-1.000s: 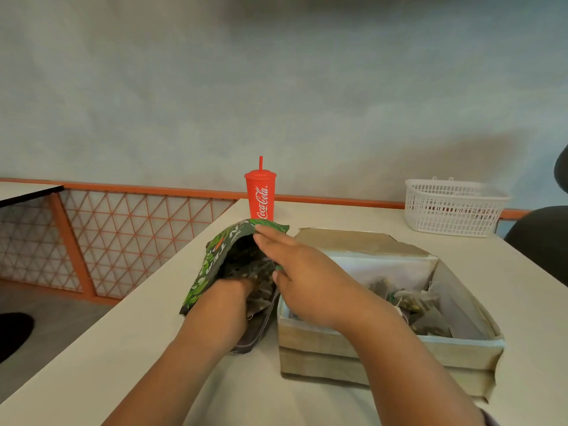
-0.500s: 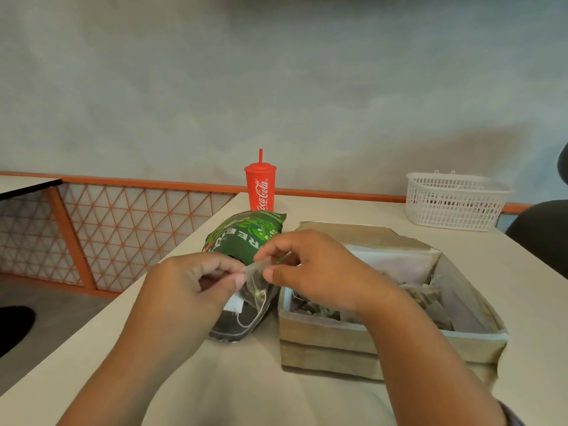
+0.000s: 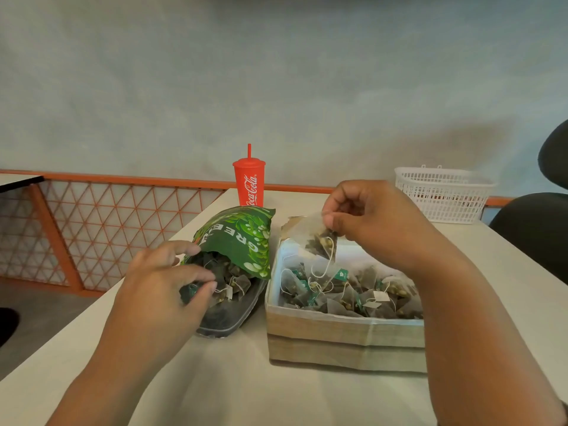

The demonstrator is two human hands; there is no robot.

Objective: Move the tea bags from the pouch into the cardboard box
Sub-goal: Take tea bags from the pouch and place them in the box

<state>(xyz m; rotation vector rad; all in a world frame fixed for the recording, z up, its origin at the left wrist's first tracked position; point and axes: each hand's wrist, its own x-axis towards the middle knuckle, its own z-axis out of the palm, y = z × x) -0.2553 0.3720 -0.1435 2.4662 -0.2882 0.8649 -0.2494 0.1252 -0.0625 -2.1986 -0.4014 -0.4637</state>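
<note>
My right grip (image 3: pixel 378 222) has swung its pinched tea bag (image 3: pixel 321 241) from pouch (image 3: pixel 242 238) to above the box (image 3: pixel 344 330) — drop next — while my left grip (image 3: pixel 159 290) (fingers curled) pinches a second bag (image 3: pixel 192 292).

We see a red Coca-Cola cup (image 3: pixel 249 182), lidded and with a straw, standing upright at the far edge of the pale table (image 3: pixel 215 379). Well to the cup's right sits a white plastic basket (image 3: pixel 442 195), and beyond that a black chair (image 3: pixel 534 232). Left of the cup runs an orange lattice railing (image 3: pixel 107 216).
</note>
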